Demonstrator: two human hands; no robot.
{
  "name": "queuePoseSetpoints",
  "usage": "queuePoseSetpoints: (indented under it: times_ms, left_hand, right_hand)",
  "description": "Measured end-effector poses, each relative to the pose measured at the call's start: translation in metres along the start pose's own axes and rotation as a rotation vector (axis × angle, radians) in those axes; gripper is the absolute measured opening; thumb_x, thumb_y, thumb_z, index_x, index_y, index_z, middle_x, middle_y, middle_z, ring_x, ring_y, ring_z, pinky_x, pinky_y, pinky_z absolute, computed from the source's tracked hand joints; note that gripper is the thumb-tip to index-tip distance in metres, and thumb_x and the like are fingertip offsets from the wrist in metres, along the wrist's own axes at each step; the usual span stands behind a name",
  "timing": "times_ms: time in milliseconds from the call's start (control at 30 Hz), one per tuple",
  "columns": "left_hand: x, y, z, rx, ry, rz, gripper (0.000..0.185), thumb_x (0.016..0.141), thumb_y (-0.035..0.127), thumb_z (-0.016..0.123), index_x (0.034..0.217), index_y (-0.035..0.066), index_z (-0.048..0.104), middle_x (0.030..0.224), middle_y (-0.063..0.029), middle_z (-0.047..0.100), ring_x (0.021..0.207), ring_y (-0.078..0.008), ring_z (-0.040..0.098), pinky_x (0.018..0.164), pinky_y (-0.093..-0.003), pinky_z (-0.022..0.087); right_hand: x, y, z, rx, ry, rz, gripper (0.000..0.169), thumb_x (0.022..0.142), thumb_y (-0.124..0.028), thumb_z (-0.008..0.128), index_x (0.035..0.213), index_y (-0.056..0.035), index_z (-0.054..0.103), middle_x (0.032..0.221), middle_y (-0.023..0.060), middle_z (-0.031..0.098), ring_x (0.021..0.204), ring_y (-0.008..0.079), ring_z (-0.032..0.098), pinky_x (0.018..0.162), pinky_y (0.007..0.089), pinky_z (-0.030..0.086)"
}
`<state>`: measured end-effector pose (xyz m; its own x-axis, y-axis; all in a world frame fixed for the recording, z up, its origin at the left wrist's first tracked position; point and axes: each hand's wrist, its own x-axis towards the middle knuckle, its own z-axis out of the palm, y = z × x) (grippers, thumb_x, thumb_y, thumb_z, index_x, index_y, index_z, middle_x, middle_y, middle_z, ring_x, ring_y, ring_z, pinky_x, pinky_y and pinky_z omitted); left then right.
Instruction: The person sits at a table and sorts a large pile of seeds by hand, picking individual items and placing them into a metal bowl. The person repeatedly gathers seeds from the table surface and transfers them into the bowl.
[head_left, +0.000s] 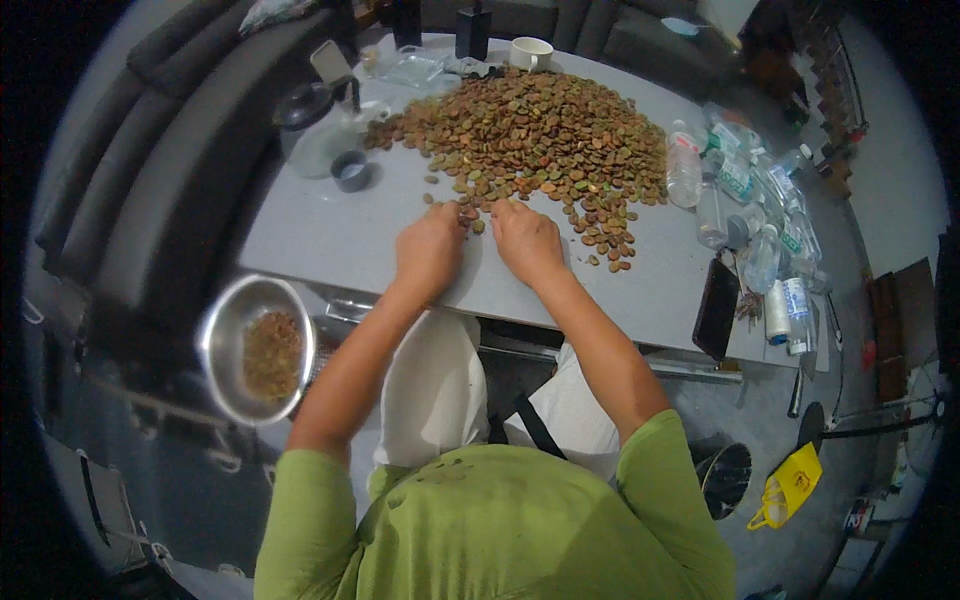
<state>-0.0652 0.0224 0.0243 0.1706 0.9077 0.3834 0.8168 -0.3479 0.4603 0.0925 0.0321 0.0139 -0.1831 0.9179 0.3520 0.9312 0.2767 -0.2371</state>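
Observation:
A large heap of brown and green flat beans (540, 127), which look like broad beans, covers the far middle of the grey table (322, 232). At its near edge are both my hands, knuckles up and fingers curled. My left hand (433, 241) has its fingertips beside a few loose beans (472, 219). Just right of those beans is my right hand (527, 238), its thumb and fingers bent together. The fingers hide whatever may be pinched in either hand. Left of my left arm stands a steel bowl (217, 352), partly filled with brownish-green pieces (271, 356).
Several plastic bottles (765, 259) crowd the table's right side, near a phone (715, 307) and a white spool (777, 315). A dark cup (350, 171) stands at left, a white mug (531, 54) behind the heap. A black bin (726, 480) and yellow bag (787, 484) are at lower right.

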Motion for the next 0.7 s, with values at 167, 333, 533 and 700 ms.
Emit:
queuePoseSetpoints:
  times_ms: [167,333,533,700]
  left_hand:
    - [0.007,-0.040,0.005,-0.385,-0.037,-0.178,0.013,0.087,0.017,0.060,0.091,0.006,0.056,0.080,-0.0075,0.061,0.063,-0.0231,0.057,0.056,-0.0332,0.045]
    - [0.004,-0.049,-0.019,-1.456,-0.212,-0.537,0.010,0.090,0.016,0.057,0.085,0.010,0.052,0.075,-0.0011,0.053,0.055,-0.0091,0.044,0.045,-0.0202,0.032]
    - [-0.004,-0.048,-0.021,-1.808,-0.260,-0.700,0.010,0.092,0.014,0.051,0.091,0.004,0.051,0.081,-0.0113,0.057,0.061,-0.0142,0.050,0.046,-0.0213,0.039]
    - [-0.013,-0.033,-0.011,-1.976,-0.362,-0.943,0.015,0.094,0.014,0.049,0.097,0.000,0.054,0.091,-0.0166,0.059,0.079,-0.0244,0.059,0.064,-0.0295,0.053]
  right_hand:
    - [0.005,-0.003,-0.008,0.167,-0.051,0.070,0.016,0.088,-0.020,0.055,0.093,-0.0052,0.058,0.088,0.0156,0.065,0.077,0.0369,0.065,0.069,0.0478,0.051]
    - [0.001,-0.012,0.001,0.158,0.005,-0.048,0.021,0.086,-0.024,0.060,0.094,-0.0052,0.058,0.091,0.0141,0.065,0.078,0.0355,0.065,0.068,0.0458,0.052]
    - [-0.001,-0.022,0.005,0.015,-0.035,-0.005,0.017,0.086,-0.021,0.057,0.089,-0.0045,0.056,0.090,0.0149,0.062,0.077,0.0371,0.063,0.068,0.0470,0.051]
    - [-0.001,-0.013,0.000,0.204,0.062,0.024,0.013,0.087,-0.016,0.053,0.087,-0.0025,0.054,0.086,0.0185,0.062,0.072,0.0373,0.063,0.063,0.0458,0.051]
